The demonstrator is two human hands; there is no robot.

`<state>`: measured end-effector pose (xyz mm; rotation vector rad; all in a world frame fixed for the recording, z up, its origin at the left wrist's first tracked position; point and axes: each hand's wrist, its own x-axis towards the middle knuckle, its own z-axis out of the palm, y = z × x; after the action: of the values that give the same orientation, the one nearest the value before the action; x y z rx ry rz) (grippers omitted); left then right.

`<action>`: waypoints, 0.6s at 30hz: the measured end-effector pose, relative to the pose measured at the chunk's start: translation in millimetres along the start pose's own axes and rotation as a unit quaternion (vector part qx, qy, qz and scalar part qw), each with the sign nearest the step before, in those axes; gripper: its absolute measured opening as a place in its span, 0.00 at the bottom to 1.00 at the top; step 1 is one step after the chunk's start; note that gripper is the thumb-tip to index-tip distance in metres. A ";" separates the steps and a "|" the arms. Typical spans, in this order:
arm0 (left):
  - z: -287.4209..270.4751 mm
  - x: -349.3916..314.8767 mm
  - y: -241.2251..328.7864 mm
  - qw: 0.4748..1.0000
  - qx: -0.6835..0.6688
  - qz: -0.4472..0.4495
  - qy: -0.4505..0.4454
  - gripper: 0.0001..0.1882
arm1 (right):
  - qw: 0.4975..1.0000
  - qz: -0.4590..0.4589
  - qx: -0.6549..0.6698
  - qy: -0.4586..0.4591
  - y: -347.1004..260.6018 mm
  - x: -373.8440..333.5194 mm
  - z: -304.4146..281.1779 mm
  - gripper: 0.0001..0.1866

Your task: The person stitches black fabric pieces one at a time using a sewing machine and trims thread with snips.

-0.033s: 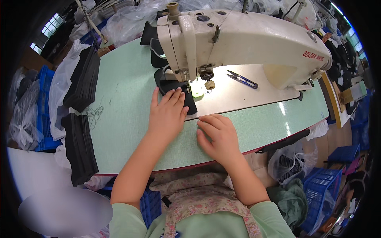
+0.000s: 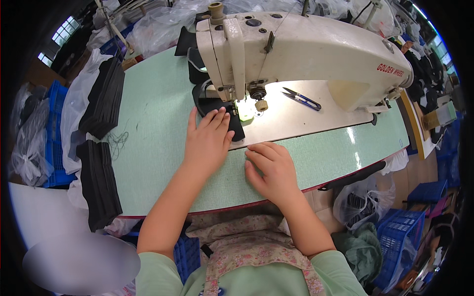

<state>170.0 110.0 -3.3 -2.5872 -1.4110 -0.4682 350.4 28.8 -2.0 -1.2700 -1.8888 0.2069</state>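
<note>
My left hand (image 2: 210, 140) lies flat, fingers stretched out, on a black fabric piece (image 2: 239, 131) beside the needle area of a white sewing machine (image 2: 306, 49). The piece runs under the machine's head, where its far part curves and is partly hidden. My right hand (image 2: 272, 170) rests on the green tabletop (image 2: 153, 148), its fingers loosely bent and the thumb apart, holding nothing. Its fingertips are close to the front edge of the metal bed plate (image 2: 291, 126). Thread snips with blue handles (image 2: 302, 98) lie on that plate, right of the needle.
Two stacks of black pieces, a far stack (image 2: 102, 98) and a near stack (image 2: 99, 182), stand along the table's left edge. More black pieces (image 2: 197, 74) hang together behind the machine head. Loose dark thread (image 2: 117, 143) lies on the table. Blue crates (image 2: 400, 232) stand at the lower right.
</note>
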 end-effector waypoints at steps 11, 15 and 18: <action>18.1 30.0 -27.6 0.999 -0.007 0.012 0.039 0.18 | 1.000 0.000 0.007 -0.010 2.7 0.9 1.5 0.09; 19.2 40.2 -33.6 1.000 0.026 -0.001 -0.006 0.15 | 1.000 0.000 0.008 -0.010 3.0 1.1 2.0 0.09; 15.8 48.7 -34.8 0.999 0.020 -0.015 -0.031 0.12 | 1.000 0.001 0.005 -0.010 2.3 0.2 1.6 0.09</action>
<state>168.5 171.9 -1.7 -2.5727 -1.4636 -0.3630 350.9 30.6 -4.2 -1.2687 -1.9003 0.2303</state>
